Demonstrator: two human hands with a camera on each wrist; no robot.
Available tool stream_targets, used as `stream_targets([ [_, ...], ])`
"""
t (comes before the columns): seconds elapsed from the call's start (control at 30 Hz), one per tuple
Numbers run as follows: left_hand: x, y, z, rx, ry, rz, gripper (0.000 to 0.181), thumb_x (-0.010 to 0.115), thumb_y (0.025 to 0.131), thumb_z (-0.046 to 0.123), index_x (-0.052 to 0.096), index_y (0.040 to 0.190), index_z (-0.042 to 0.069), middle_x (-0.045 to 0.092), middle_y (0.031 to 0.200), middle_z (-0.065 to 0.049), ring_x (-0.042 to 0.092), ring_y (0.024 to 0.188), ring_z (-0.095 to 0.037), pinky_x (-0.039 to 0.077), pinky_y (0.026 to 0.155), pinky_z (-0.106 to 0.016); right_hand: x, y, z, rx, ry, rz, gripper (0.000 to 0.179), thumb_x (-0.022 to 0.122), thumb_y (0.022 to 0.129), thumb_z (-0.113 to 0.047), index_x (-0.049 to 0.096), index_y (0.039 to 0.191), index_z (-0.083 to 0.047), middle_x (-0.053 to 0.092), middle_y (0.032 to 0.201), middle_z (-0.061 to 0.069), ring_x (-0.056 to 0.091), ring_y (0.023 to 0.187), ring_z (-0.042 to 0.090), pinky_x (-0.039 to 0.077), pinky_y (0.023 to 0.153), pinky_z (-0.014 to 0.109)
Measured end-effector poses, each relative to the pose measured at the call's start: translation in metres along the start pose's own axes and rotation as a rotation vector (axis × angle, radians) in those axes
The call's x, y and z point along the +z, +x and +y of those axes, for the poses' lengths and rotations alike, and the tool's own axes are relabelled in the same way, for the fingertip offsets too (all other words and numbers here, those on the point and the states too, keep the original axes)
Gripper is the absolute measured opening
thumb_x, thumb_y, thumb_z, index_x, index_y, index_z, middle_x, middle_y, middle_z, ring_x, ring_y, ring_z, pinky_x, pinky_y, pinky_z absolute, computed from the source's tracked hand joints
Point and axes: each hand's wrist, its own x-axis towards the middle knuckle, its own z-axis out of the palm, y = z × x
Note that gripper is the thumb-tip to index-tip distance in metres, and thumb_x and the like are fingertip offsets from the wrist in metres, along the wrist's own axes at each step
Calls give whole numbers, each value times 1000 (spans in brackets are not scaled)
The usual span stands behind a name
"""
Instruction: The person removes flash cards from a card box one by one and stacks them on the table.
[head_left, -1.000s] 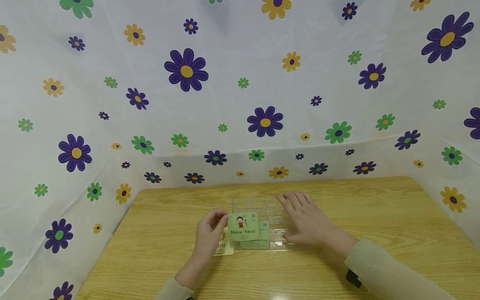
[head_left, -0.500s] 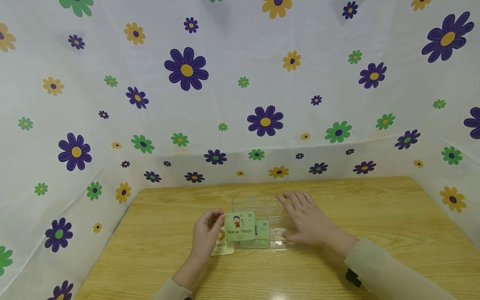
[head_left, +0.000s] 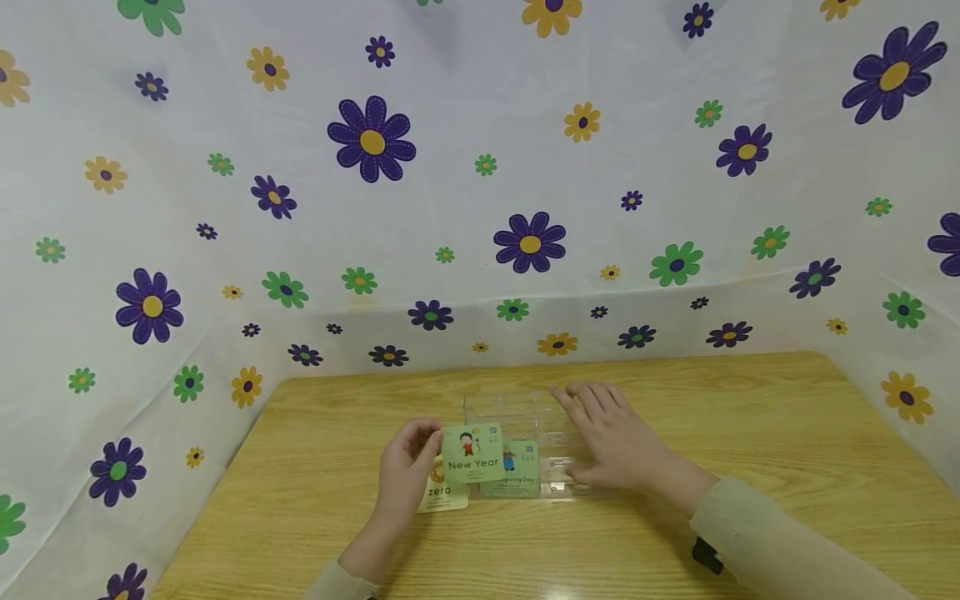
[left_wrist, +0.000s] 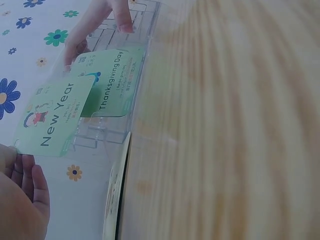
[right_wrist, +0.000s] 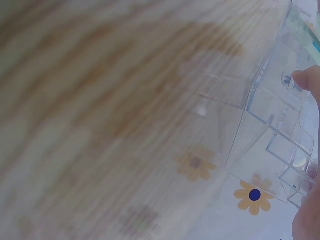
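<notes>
Between thumb and fingers, my left hand point(head_left: 407, 467) pinches the left edge of a green "New Year" card point(head_left: 472, 454), held up facing me. Behind it, a green "Thanksgiving Day" card point(left_wrist: 112, 82) stands in the front of a clear plastic tiered rack point(head_left: 501, 406). My right hand point(head_left: 611, 437) rests on the right part of this rack, fingers spread, its thumb near the front tiers. A cream "zero" card point(head_left: 444, 493) lies low at the left, partly covered by the New Year card and my left hand; in the left wrist view this cream card point(left_wrist: 116, 185) shows nearly edge-on.
The rack stands on a wood-grain table point(head_left: 712, 400). Behind and at both sides hangs a white cloth point(head_left: 450, 108) printed with purple, green and orange flowers. The rack's transparent steps point(right_wrist: 280, 130) extend beneath my right hand.
My left hand has drawn the New Year card slightly to the left, uncovering more of the Thanksgiving Day card and the "zero" lettering. My right hand has stayed in place on the rack.
</notes>
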Motion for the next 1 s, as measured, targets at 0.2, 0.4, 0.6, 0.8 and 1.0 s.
stream_targets([
  [0.2, -4, -1, 0, -13, 5, 11, 11, 63, 105, 1, 68, 112, -6, 69, 107, -21, 61, 87, -3, 56, 82, -16, 0, 0, 0, 3, 0, -1, 113, 79, 80, -61, 27, 165, -8, 48, 151, 18, 47, 136, 32, 40, 120, 54],
  [0.4, -8, -1, 0, -27, -5, 30, 12, 63, 105, 0, 68, 114, -7, 69, 107, -20, 61, 87, -3, 55, 81, -15, -1, 0, 0, 3, 3, 0, 113, 80, 79, -61, 28, 164, -8, 48, 151, 18, 48, 136, 33, 40, 120, 54],
  [0.6, -12, -1, -2, -34, -6, 42, 14, 63, 105, -1, 67, 116, -8, 69, 110, -21, 62, 89, -2, 55, 83, -14, -1, 0, 0, 5, -1, -4, 113, 80, 79, -61, 28, 165, -8, 48, 151, 18, 47, 137, 33, 40, 120, 54],
  [0.8, -18, -1, -3, -54, 25, 55, 14, 62, 106, 1, 68, 116, -6, 69, 108, -17, 63, 90, -3, 56, 83, -14, -3, 0, -1, 5, 3, -11, 114, 80, 80, -61, 27, 165, -7, 48, 151, 19, 47, 136, 33, 40, 120, 55],
  [1.0, -26, -2, -5, -69, 38, 67, 15, 61, 107, 3, 67, 118, -5, 70, 110, -16, 63, 91, -2, 56, 84, -14, -5, 0, -3, 9, 6, -19, 114, 80, 80, -62, 27, 165, -7, 48, 151, 19, 47, 137, 33, 39, 121, 55],
])
